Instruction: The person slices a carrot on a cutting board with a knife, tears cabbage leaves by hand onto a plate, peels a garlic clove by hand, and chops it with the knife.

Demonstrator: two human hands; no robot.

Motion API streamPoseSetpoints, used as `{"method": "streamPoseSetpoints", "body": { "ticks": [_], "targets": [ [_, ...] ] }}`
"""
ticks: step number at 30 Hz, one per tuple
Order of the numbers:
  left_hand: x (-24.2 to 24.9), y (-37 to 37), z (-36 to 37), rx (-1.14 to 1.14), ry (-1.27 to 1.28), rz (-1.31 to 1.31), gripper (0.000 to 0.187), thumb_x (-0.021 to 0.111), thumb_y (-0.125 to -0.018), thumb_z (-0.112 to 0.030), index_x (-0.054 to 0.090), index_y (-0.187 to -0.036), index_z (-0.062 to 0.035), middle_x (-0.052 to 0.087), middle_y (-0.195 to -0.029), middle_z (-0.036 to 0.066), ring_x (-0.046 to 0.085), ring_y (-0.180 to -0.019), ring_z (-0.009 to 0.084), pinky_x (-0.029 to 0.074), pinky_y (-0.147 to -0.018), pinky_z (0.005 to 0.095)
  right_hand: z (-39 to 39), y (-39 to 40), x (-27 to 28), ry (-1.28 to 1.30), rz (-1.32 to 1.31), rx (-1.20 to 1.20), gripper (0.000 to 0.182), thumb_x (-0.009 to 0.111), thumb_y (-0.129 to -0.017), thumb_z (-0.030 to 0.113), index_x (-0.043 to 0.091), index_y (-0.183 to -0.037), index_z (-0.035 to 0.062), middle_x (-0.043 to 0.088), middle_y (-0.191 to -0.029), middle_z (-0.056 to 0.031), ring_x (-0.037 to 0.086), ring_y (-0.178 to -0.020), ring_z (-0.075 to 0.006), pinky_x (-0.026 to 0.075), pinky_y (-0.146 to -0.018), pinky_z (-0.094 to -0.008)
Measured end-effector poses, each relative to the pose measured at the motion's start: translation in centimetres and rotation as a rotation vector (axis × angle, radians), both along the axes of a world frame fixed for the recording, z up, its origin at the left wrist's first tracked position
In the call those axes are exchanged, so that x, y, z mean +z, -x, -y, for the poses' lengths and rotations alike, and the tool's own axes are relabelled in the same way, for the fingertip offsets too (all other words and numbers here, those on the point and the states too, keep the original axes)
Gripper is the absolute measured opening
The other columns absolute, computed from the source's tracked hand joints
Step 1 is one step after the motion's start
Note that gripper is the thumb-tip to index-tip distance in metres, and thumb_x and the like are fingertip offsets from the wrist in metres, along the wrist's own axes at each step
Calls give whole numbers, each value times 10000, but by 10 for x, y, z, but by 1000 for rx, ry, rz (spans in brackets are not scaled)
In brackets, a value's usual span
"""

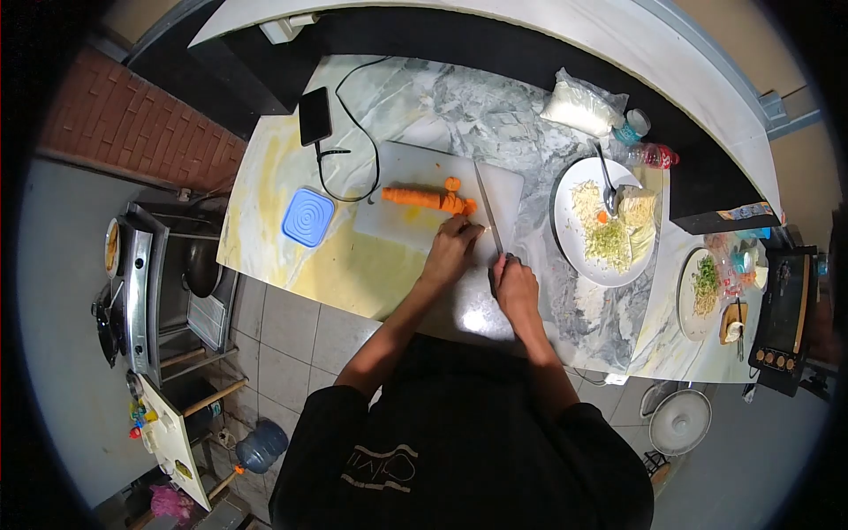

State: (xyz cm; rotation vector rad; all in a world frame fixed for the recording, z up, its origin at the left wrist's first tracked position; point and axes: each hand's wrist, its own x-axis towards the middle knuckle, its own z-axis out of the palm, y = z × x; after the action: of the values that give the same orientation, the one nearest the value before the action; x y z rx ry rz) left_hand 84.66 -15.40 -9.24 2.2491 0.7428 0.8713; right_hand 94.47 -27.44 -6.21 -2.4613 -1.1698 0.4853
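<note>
My right hand (516, 287) grips the handle of a long kitchen knife (488, 208), its blade pointing away from me over the white cutting board (508, 190). Just left of the blade, my left hand (452, 247) has its fingers bent together on the board; whatever they hold is hidden. A small pale bit shows by the fingertips, too small to name. Beyond that hand lies a carrot (413, 198), cut into slices along its length. A few loose carrot slices (452, 184) rest near its right end.
Right of the board stands a white plate (570, 243) with shredded cabbage, a cabbage piece and a spoon. A bag of white powder (583, 104) and a bottle (652, 155) are behind it. At left lie a blue lid (308, 217) and a phone (314, 117) with its cable.
</note>
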Motion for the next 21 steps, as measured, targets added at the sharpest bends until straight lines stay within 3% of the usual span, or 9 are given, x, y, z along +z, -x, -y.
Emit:
{"method": "streamPoseSetpoints", "body": {
  "ticks": [6, 8, 14, 21],
  "targets": [
    [2, 5, 2, 29, 32, -1, 186, 654, -749, 18, 683, -930, -13, 580, -864, 155, 599, -800, 345, 493, -752, 443, -3, -8, -2, -42, 15, 8, 361, 448, -965, 274, 604, -839, -27, 619, -723, -289, 612, -681, -475, 490, -643, -546],
    [7, 7, 1, 0, 34, -70, 201, 666, -773, 2, 676, -970, -38, 615, -975, 146, 625, -873, 342, 516, -759, 408, -4, -11, 0, -116, -40, 6, 341, 453, -964, 255, 599, -854, -33, 611, -709, -295, 604, -675, -485, 481, -632, -554],
    [4, -2, -2, -12, 52, -67, 161, 649, -776, -25, 684, -933, -16, 577, -863, 145, 596, -821, 332, 486, -753, 424, -3, -13, 8, -144, -86, -11, 275, 453, -961, 213, 572, -917, -31, 605, -706, -307, 596, -679, -496, 474, -624, -562],
    [1, -2, -1, -21, 49, -37, 173, 647, -764, -9, 689, -932, -21, 585, -880, 138, 594, -839, 327, 490, -772, 421, 8, -1, -2, -134, -68, 42, 213, 460, -955, 186, 527, -996, -12, 604, -668, -285, 600, -637, -477, 469, -577, -559]
  ]
}}
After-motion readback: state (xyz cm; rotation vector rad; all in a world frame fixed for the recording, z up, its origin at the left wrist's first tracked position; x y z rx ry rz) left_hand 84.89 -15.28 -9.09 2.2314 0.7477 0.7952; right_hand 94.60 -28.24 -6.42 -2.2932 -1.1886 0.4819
